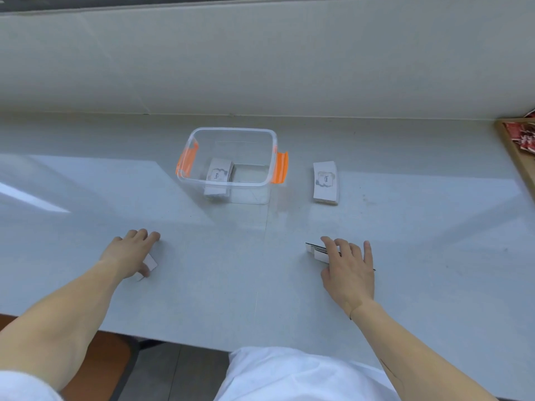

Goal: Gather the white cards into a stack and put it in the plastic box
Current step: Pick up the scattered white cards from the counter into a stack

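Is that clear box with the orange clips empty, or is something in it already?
Not empty. The plastic box stands open, no lid on, with one stack of white cards inside.

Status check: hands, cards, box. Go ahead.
Left hand flat on a few cards. Right hand pressing a fanned bunch. One stack in the plastic box, another right of it. Path clear.

The table (260, 256) is a smooth, pale surface with a soft sheen that catches window glare. The plastic box (231, 185) is clear and glossy, with opaque orange plastic clips (281, 167). The white cards (325, 182) look like matt paper, slightly curled. A wooden tray (518, 157) holds shiny red wrappers (522, 137).
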Demonstrator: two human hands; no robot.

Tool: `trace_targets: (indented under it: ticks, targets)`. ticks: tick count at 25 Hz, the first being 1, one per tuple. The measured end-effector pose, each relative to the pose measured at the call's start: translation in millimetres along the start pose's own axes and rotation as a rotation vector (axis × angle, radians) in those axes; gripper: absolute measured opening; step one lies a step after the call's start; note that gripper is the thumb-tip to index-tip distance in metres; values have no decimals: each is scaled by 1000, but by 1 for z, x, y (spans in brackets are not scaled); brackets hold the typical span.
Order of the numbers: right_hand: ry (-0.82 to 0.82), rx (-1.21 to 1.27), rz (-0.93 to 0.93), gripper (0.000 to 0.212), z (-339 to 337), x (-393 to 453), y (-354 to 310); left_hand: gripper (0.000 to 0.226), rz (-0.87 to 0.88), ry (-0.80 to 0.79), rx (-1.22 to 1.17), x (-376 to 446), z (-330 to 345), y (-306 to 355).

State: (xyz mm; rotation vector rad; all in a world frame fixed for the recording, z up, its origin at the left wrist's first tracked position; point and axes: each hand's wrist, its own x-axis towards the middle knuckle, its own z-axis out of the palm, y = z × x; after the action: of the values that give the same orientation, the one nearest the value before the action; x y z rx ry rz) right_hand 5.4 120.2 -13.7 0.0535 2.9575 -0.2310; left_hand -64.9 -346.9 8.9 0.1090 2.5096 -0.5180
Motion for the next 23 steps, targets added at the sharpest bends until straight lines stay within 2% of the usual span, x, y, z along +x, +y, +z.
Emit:
trace_targets:
  ticks: [3,7,12,16,21,23]
  targets:
    - [12,2,-1,62,1,1,1,56,-20,-24,52,-4,3,-1]
    - [19,10,-5,62,3,3,1,47,-37,-77,112,-8,2,4]
    - [10,5,-14,62,4,3,3,24,-44,-167,-53,-2,-32,31]
    - [-6,15,-22,64,1,1,4,10,152,-8,-345,11,-71,91]
    - [17,31,-51,79,1,-6,3,7,490,203,-626,16,-122,207]
    - [43,42,-53,86,2,-8,2,8,549,294,-736,13,-142,247]
